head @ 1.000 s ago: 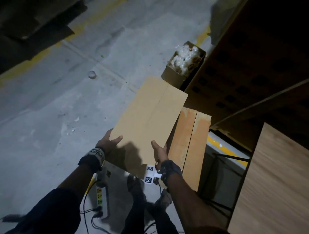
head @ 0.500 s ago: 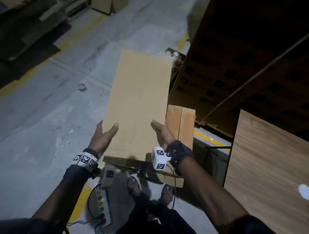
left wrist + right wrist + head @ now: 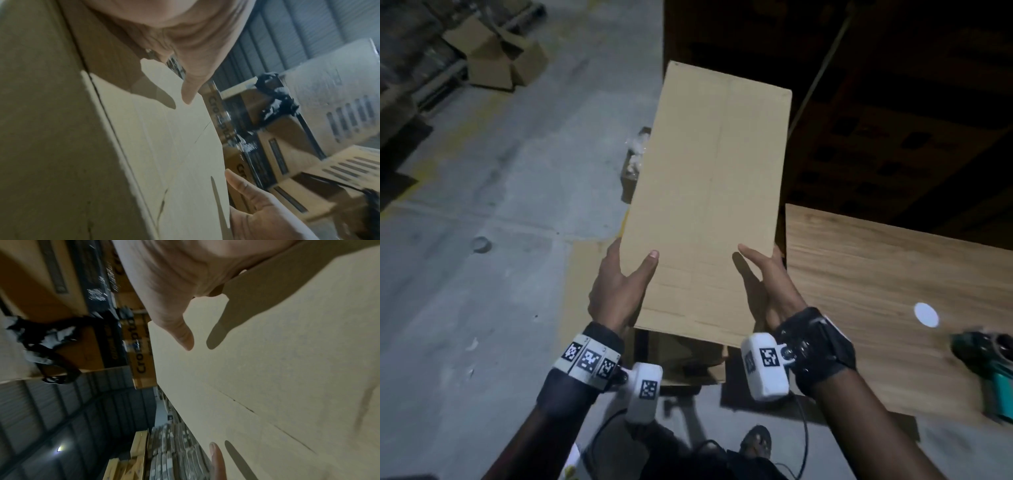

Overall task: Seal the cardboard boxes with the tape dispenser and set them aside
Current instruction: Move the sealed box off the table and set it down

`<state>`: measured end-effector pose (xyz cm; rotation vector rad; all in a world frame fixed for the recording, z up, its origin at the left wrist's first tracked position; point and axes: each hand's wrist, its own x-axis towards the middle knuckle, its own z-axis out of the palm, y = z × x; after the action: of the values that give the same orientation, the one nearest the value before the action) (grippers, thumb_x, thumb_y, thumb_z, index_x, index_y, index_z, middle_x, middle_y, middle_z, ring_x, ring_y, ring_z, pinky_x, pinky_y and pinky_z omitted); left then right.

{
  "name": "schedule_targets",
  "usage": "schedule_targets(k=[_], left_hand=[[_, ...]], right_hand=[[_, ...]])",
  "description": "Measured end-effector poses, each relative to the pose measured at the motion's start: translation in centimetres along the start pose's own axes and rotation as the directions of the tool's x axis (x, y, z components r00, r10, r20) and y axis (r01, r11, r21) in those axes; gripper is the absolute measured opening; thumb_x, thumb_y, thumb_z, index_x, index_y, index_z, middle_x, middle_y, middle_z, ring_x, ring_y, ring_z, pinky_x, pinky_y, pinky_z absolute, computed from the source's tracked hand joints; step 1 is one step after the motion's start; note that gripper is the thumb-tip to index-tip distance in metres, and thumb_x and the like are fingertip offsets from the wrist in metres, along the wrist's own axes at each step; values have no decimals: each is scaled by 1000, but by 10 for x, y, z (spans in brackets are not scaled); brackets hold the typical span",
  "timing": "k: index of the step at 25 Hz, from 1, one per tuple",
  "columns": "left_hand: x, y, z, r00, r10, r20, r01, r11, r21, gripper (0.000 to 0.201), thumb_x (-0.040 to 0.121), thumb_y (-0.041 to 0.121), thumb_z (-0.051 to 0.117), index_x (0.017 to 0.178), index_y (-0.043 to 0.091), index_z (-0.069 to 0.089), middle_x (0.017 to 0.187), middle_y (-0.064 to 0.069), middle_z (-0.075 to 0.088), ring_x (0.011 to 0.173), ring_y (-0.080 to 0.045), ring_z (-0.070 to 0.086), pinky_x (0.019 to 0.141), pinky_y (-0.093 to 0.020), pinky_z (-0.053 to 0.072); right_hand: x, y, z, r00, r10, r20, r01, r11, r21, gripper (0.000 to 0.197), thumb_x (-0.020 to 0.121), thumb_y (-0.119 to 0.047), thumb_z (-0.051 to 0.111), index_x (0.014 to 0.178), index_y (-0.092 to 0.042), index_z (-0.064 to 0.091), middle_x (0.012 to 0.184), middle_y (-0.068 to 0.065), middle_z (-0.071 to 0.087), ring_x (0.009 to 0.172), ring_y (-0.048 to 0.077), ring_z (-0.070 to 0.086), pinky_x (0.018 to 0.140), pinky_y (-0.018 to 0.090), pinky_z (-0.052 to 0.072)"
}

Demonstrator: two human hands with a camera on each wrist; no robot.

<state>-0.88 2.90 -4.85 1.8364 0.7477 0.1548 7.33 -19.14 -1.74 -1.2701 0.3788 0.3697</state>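
A plain brown cardboard box [image 3: 709, 192] is held up in the air in front of me, long side pointing away. My left hand [image 3: 619, 284] grips its near left edge, thumb on top and fingers underneath. My right hand [image 3: 770, 284] grips the near right edge the same way. The left wrist view shows the box face [image 3: 164, 138] with my left thumb [image 3: 191, 84] on it. In the right wrist view my right thumb [image 3: 180, 331] lies on the box [image 3: 277, 369]. A teal and dark tape dispenser [image 3: 986, 359] lies on the wooden table [image 3: 876, 274] to the right.
Open cardboard boxes [image 3: 496, 61] stand on the concrete floor at far left, with a tape roll [image 3: 481, 245] nearer. A box of plastic wrap [image 3: 635, 161] sits behind the held box. A dark carton stack [image 3: 893, 102] rises behind the table. Cables and my foot [image 3: 756, 442] are below.
Both hands have lifted the box and carried it to the right, toward the wooden table. The table top and tape dispenser have come into view.
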Motion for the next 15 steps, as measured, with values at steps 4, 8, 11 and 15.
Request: schedule_targets(k=[4, 8, 11, 15], left_hand=[[-38, 40, 92, 986, 87, 139, -87, 996, -4, 63, 85, 69, 66, 140, 48, 46, 130, 23, 60, 114, -9, 57, 90, -33, 44], [-92, 65, 191, 965, 101, 241, -106, 994, 7, 68, 77, 78, 65, 137, 53, 45, 127, 20, 63, 115, -16, 61, 98, -47, 51], [-148, 88, 266, 962, 75, 264, -94, 994, 62, 59, 87, 66, 68, 137, 46, 46, 120, 20, 59, 110, -16, 58, 96, -45, 49], [-202, 99, 340, 939, 23, 343, -36, 999, 33, 53, 88, 54, 73, 134, 41, 49, 107, 21, 57, 105, -15, 57, 86, -35, 43]], right_hand=[[-20, -29, -111, 984, -122, -131, 124, 992, 8, 54, 91, -8, 74, 138, -21, 50, 126, 2, 69, 110, 9, 69, 92, 17, 55], [-35, -48, -228, 969, -139, -203, 163, 981, 108, 49, 92, -6, 72, 136, -21, 55, 126, 1, 71, 115, 9, 68, 90, 16, 54], [-44, -60, -319, 963, -131, -234, 166, 977, 135, 47, 93, -8, 71, 135, -22, 56, 124, -1, 72, 113, 9, 68, 87, 16, 55], [-45, -63, -418, 971, -59, -233, 101, 980, 173, 50, 92, -13, 72, 137, -26, 54, 125, -4, 71, 115, 11, 67, 98, 23, 50]])
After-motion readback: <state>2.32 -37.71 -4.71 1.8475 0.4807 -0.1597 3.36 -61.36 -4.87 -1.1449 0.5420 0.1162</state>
